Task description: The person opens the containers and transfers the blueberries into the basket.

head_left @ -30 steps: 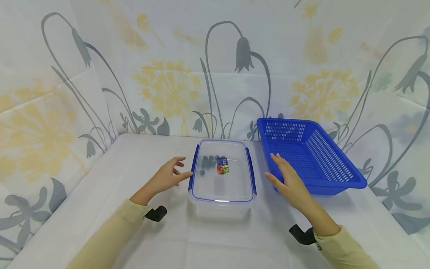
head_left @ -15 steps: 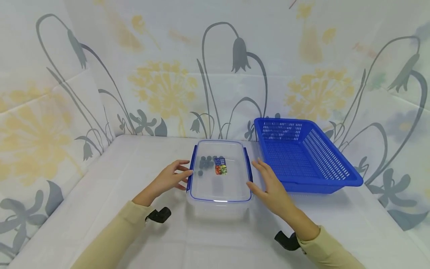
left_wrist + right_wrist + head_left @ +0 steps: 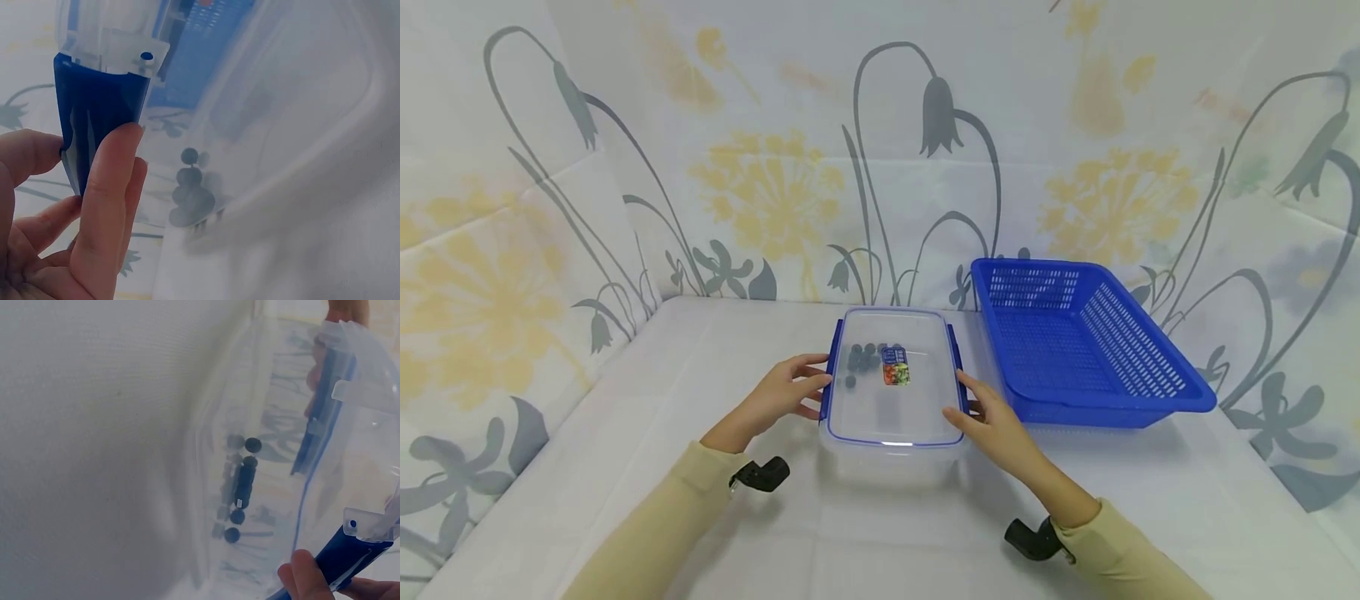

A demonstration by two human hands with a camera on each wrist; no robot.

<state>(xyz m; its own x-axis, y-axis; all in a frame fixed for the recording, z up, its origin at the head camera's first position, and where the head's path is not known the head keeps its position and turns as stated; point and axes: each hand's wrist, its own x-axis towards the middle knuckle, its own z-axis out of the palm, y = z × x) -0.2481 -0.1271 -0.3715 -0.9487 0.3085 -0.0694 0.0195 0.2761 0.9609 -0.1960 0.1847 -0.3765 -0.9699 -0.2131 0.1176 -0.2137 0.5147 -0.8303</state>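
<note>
From the head view, the clear lidded box (image 3: 895, 392) sits mid-table between both hands, with a blue basket (image 3: 1086, 346) on its right. The left wrist view shows the left hand (image 3: 69, 219) pinching the left blue clip (image 3: 100, 119). In the right wrist view, right hand (image 3: 319, 581) fingertips touch the right blue clip (image 3: 359, 553); whether they grip it I cannot tell. A hard tug might tip the box and roll the dark beads (image 3: 240, 487).

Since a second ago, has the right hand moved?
Yes. The right hand has come left, away from the blue basket, and its fingers now touch the clear container's right blue clip.
</note>
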